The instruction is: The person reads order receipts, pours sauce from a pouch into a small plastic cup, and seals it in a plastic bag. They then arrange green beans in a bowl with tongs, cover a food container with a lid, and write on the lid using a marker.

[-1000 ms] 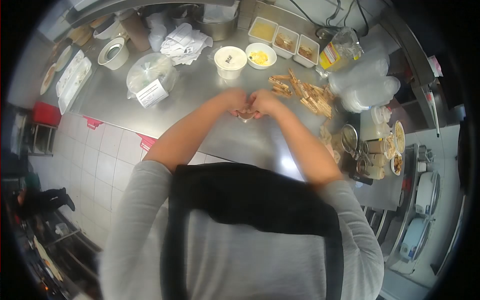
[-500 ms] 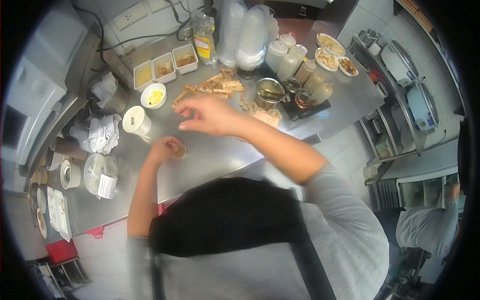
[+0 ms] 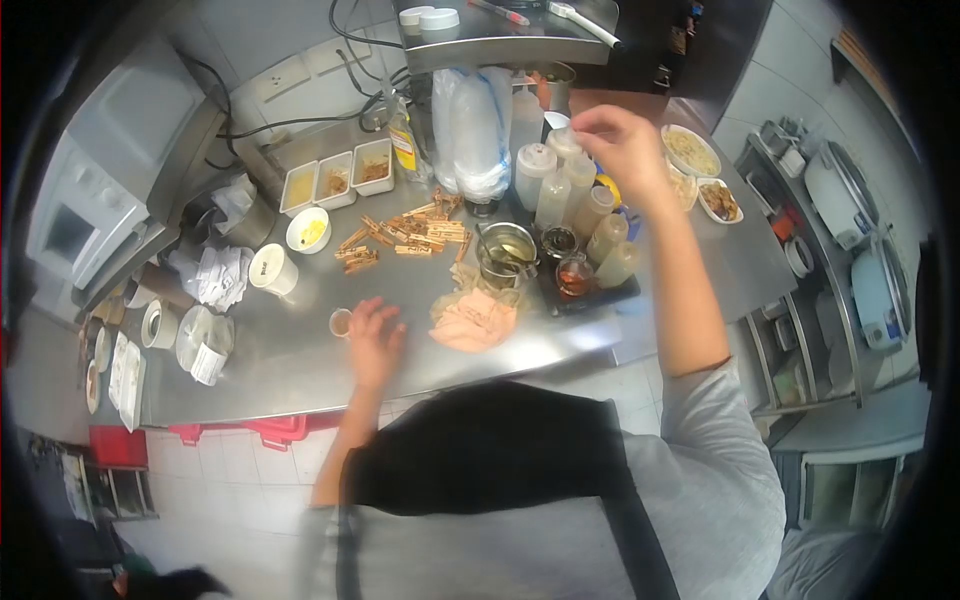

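Observation:
My left hand (image 3: 375, 340) is low over the steel counter, fingers apart and a little blurred. Right beside its fingertips stands a small clear cup (image 3: 340, 322) with something brownish in it. My right hand (image 3: 625, 150) is stretched out over the group of sauce bottles at the back right. Its thumb and forefinger are pinched at the top of a clear squeeze bottle (image 3: 564, 145). More squeeze bottles (image 3: 552, 198) stand around that one on a dark tray (image 3: 610, 300). A steel pot (image 3: 506, 252) of liquid with a spoon in it sits left of the tray.
Wooden clothespins (image 3: 430, 230) lie in a heap mid-counter. A crumpled peach cloth (image 3: 474, 320) is in front of the pot. Left are a white bowl (image 3: 308, 231), a lidded tub (image 3: 273, 268) and food containers (image 3: 333, 182). Filled bowls (image 3: 690, 150) stand at right; a shelf (image 3: 510, 50) overhangs the back.
My right hand has swung from above the clothespins over to the bottles. My left hand has come off the small cup, which now stands on the counter. The camera view has shifted.

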The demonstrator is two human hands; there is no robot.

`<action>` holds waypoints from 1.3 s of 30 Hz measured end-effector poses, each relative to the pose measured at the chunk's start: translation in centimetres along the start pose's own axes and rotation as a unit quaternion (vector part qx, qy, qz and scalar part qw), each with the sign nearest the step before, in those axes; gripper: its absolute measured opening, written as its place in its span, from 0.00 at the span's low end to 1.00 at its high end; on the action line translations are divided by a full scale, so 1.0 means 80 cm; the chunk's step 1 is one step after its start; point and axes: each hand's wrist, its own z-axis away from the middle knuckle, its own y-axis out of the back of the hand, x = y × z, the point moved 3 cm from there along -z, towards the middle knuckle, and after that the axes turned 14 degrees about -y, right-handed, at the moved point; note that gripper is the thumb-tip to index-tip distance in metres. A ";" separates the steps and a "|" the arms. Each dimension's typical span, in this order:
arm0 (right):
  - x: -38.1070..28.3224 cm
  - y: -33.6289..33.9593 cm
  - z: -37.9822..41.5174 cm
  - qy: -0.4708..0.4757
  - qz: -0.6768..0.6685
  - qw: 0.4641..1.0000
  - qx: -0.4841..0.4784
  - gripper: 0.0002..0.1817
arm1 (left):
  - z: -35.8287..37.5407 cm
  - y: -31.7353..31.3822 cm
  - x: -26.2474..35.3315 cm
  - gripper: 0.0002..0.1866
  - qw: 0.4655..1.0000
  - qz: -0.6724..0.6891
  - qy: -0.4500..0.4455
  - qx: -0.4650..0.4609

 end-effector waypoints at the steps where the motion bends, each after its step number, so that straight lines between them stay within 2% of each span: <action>1: 0.001 -0.019 -0.012 0.020 0.034 0.999 -0.008 0.13 | 0.003 -0.008 0.014 0.16 1.000 0.005 -0.004 0.000; 3: -0.022 -0.061 -0.025 0.128 0.062 0.990 -0.005 0.16 | 0.010 -0.021 0.038 0.16 1.000 0.017 -0.010 0.001; 6: -0.042 -0.115 -0.052 0.253 0.137 0.952 0.109 0.13 | 0.012 -0.009 0.070 0.16 1.000 -0.007 -0.004 0.004; 9: -0.021 -0.155 -0.101 0.237 0.201 0.950 0.044 0.10 | 0.030 0.010 0.081 0.16 0.999 -0.023 0.027 0.023; 10: -0.020 -0.154 -0.116 0.184 0.197 0.963 0.013 0.07 | 0.036 0.019 0.079 0.16 0.998 -0.028 0.039 0.035; 13: -0.031 -0.136 -0.117 0.253 0.141 0.956 -0.040 0.08 | 0.063 0.039 0.072 0.15 0.993 -0.040 0.090 0.061; 16: -0.016 -0.135 -0.132 0.323 0.231 0.916 -0.054 0.12 | 0.078 0.057 0.066 0.14 0.987 -0.060 0.121 0.084; 19: -0.029 -0.120 -0.137 0.236 0.262 0.935 0.028 0.15 | 0.077 0.068 0.072 0.13 0.983 -0.048 0.145 0.103; 20: -0.029 -0.119 -0.135 0.261 0.232 0.926 0.144 0.15 | 0.076 0.069 0.074 0.13 0.982 -0.039 0.151 0.106; 21: -0.019 -0.119 -0.142 0.142 0.079 0.983 0.080 0.15 | 0.076 0.067 0.075 0.13 0.981 -0.037 0.150 0.114; 22: -0.008 -0.121 -0.148 0.016 -0.077 0.997 0.013 0.15 | 0.075 0.065 0.076 0.13 0.981 -0.035 0.149 0.123; 23: 0.003 -0.129 -0.150 -0.113 -0.228 0.965 -0.056 0.15 | 0.074 0.064 0.076 0.13 0.980 -0.035 0.148 0.131; 24: 0.013 -0.145 -0.156 -0.158 -0.478 0.861 -0.070 0.14 | 0.073 0.061 0.077 0.13 0.980 -0.027 0.147 0.130; 25: 0.021 -0.147 -0.166 -0.151 -0.518 0.839 -0.073 0.14 | 0.071 0.058 0.079 0.13 0.981 -0.019 0.146 0.128; 30: -0.040 -0.107 -0.134 -0.124 -0.701 0.699 -0.073 0.14 | 0.056 0.044 0.083 0.13 0.986 0.000 0.121 0.119; 31: -0.026 -0.110 -0.133 -0.057 -0.570 0.819 -0.037 0.16 | 0.050 0.043 0.086 0.13 0.986 0.001 0.115 0.117; 32: 0.001 -0.121 -0.134 0.015 -0.416 0.909 0.000 0.17 | 0.045 0.042 0.087 0.13 0.987 0.003 0.110 0.117; 33: 0.011 -0.127 -0.130 0.010 -0.191 0.981 0.015 0.17 | 0.043 0.039 0.087 0.13 0.987 0.006 0.109 0.119; 34: 0.020 -0.133 -0.125 0.024 0.043 0.998 0.038 0.17 | 0.044 0.035 0.088 0.14 0.986 0.010 0.111 0.120; 37: -0.007 -0.146 -0.093 0.195 0.070 0.976 0.069 0.15 | 0.047 0.032 0.095 0.14 0.987 0.018 0.119 0.110; 38: -0.010 -0.143 -0.105 0.116 -0.007 0.993 0.005 0.12 | 0.044 0.032 0.096 0.14 0.987 0.019 0.120 0.109; 39: -0.013 -0.141 -0.110 0.070 -0.219 0.973 -0.024 0.11 | 0.044 0.032 0.097 0.14 0.986 0.016 0.117 0.113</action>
